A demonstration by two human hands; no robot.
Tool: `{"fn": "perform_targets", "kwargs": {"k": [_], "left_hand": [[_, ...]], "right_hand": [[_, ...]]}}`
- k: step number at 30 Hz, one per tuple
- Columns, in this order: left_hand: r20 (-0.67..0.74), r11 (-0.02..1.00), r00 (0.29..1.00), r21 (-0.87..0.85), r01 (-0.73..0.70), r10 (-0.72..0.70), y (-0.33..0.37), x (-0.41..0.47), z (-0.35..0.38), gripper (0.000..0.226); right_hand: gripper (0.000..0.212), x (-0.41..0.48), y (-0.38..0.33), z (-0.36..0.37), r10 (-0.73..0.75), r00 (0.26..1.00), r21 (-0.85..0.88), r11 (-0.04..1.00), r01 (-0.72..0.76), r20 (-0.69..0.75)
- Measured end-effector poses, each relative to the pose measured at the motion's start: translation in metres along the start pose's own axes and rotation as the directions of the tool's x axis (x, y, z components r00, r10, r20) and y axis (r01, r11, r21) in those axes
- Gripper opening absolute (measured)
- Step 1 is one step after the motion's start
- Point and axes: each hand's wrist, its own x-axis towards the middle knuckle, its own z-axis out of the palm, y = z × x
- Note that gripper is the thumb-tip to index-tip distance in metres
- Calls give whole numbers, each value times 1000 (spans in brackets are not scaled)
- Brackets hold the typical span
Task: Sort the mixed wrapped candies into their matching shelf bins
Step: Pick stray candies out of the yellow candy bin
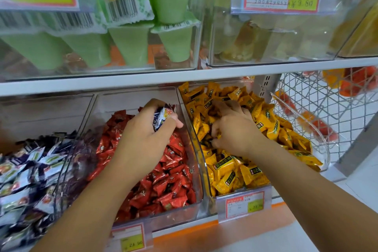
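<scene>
Three clear bins stand side by side on the lower shelf. The left bin [67,149] holds dark blue and white wrapped candies [26,170], the middle bin [190,170] red ones [169,182], the right bin [206,180] yellow ones [235,172]. My left hand [143,135] hovers over the red candies and grips a small bunch of blue-white wrapped candies [162,117]. My right hand [235,129] is down among the yellow candies with fingers curled into the pile; whether it pinches one I cannot tell.
Price tags [244,203] hang on the bin fronts. The upper shelf [184,76] carries clear boxes of green cups [131,45]. A wire basket [331,112] with orange packets stands to the right of the yellow bin.
</scene>
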Motion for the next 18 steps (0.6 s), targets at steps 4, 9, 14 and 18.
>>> {"fn": "perform_targets", "kwargs": {"k": [4,9,14,18], "left_hand": [[37,999,999,-31,12,-11,-1,0,0,12],[70,993,996,-102,56,-49,1,-1,5,11],[95,998,995,-67,-14,20,8,2,14,16],[131,997,988,-27,-76,79,13,5,27,33]], "right_hand": [[5,-2,11,-6,13,999,308,951,-2,-33],[5,-16,22,-33,28,999,723,691,7,-36],[9,-32,18,-53,110,985,854,517,54,-129],[10,-42,-1,-57,-4,990,914,384,131,-141]]}}
